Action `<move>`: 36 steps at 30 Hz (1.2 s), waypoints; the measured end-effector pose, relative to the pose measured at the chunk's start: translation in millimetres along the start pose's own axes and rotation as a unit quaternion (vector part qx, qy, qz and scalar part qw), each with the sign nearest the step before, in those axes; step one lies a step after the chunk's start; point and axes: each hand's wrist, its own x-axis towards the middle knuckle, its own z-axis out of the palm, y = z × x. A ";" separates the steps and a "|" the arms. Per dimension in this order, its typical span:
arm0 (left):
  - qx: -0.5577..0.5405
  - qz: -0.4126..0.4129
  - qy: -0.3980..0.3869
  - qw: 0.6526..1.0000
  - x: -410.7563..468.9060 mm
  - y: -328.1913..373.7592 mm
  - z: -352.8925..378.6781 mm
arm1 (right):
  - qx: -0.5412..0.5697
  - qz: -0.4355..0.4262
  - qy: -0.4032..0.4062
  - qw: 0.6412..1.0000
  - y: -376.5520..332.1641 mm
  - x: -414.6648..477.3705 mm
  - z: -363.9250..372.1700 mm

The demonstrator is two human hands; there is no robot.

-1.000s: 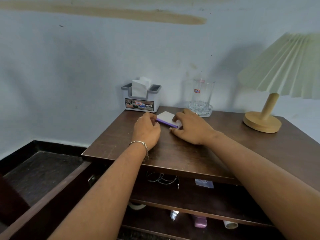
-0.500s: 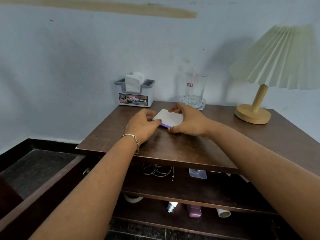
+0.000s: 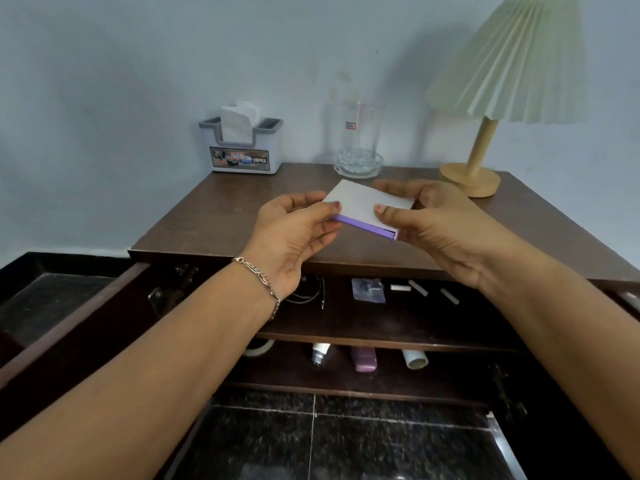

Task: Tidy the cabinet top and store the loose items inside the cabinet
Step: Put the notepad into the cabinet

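Note:
A flat white box with a purple edge [image 3: 363,206] is held in the air just above the front of the brown cabinet top [image 3: 214,220]. My left hand [image 3: 294,233] pinches its left corner, thumb on top. My right hand [image 3: 433,223] grips its right side, thumb on the white face and fingers behind. Below, the cabinet stands open, showing an upper shelf [image 3: 381,323] and a lower shelf [image 3: 346,379].
At the back of the top stand a grey tissue holder [image 3: 244,147], a glass in a glass dish [image 3: 360,143] and a pleated lamp [image 3: 498,91]. The upper shelf holds cables, a small packet and chalk-like sticks; the lower holds tape, a bulb, a purple case and a tube. The left door [image 3: 69,344] hangs open.
Both hands have lifted the box off the cabinet top and drawn it toward me, over the front edge. The view has tilted down, showing more of the shelves.

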 end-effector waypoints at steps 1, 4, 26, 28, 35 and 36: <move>-0.004 -0.012 -0.013 1.000 -8.8 -2.3 4.1 | 0.035 0.010 0.004 0.999 2.1 -15.2 -5.5; 0.009 -0.035 -0.040 0.999 -36.3 -14.7 18.0 | 0.125 0.034 0.043 0.991 13.8 -64.3 -20.6; 0.234 -0.205 -0.135 0.941 -86.1 -207.2 61.0 | 0.468 0.304 0.348 0.753 193.4 -215.3 -49.1; 0.243 -0.207 -0.146 0.936 -82.2 -216.3 58.0 | 0.476 0.310 0.353 0.743 208.5 -218.2 -46.5; 0.312 -0.243 -0.188 0.899 -62.8 -255.3 55.1 | 0.440 0.336 0.386 0.738 253.3 -200.9 -57.9; 0.329 -0.248 -0.199 0.889 -59.6 -261.0 54.6 | 0.426 0.342 0.392 0.740 258.3 -194.0 -62.3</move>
